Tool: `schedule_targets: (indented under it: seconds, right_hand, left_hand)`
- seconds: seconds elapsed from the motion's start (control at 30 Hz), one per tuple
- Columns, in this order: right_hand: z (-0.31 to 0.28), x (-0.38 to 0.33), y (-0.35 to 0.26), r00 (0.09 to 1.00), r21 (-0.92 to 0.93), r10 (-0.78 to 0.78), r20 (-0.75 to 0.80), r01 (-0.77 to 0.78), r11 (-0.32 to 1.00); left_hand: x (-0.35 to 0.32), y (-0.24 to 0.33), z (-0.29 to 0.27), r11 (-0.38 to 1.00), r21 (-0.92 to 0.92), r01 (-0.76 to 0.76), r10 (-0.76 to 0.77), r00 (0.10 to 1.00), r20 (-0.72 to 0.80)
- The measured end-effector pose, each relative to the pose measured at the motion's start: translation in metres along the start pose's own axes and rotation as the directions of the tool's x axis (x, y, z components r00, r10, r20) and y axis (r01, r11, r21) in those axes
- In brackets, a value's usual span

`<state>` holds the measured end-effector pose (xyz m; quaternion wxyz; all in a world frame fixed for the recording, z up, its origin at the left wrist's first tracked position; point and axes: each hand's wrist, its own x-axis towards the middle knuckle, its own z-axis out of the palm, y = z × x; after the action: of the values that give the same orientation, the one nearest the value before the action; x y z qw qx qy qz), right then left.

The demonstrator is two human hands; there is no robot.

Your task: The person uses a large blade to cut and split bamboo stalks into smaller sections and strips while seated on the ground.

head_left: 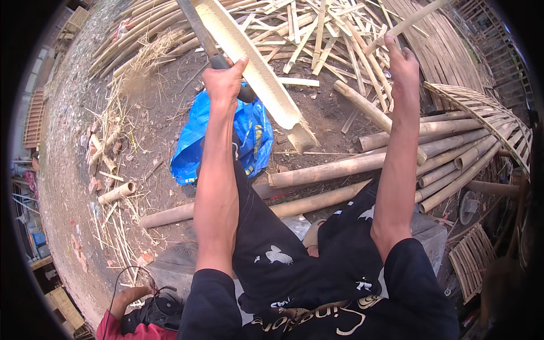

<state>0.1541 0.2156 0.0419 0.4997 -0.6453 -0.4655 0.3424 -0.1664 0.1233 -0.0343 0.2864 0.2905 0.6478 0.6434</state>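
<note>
Split bamboo (pixel 258 71), pale, rough-fibred and trough-shaped, beside a dark-handled blade (pixel 198 27)

pale split bamboo (pixel 258 71) slants between a blade (pixel 198 26) and stick (pixel 412 22).

Daylight is bright, and the split bamboo pole (pixel 249 62) looks almost washed out. One brownish blurred patch appears near the dry shavings (pixel 161 44). Fisheye distortion bends the edges; corners are black.
</note>
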Motion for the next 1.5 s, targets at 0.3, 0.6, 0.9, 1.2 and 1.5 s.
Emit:
schedule_targets:
  seconds: [0.3,0.6,0.9,1.2,1.5]
  right_hand:
    - [0.023,-0.066,-0.026,0.733,0.081,-0.248,0.633,0.255,0.964]
    - [-0.008,-0.06,0.047,0.941,0.075,-0.303,0.15,0.295,0.953]
    - [0.01,-0.063,0.127,0.893,-0.097,-0.445,-0.063,0.438,0.894]
    - [0.038,-0.073,0.152,0.934,-0.098,-0.352,-0.061,0.345,0.933]
    - [0.063,-0.07,0.172,0.944,-0.079,-0.327,-0.049,0.322,0.943]
  left_hand:
    - [-0.053,0.002,0.089,0.985,-0.062,-0.164,0.174,0.875,0.451]
    - [-0.101,0.007,0.107,0.964,0.184,-0.192,0.06,0.831,0.553]
    - [-0.112,0.023,0.093,0.955,0.241,-0.175,0.03,0.861,0.508]
    - [-0.132,0.042,0.081,0.925,0.327,-0.192,0.012,0.877,0.48]
    - [-0.133,0.04,0.083,0.9,0.381,-0.211,-0.018,0.856,0.516]
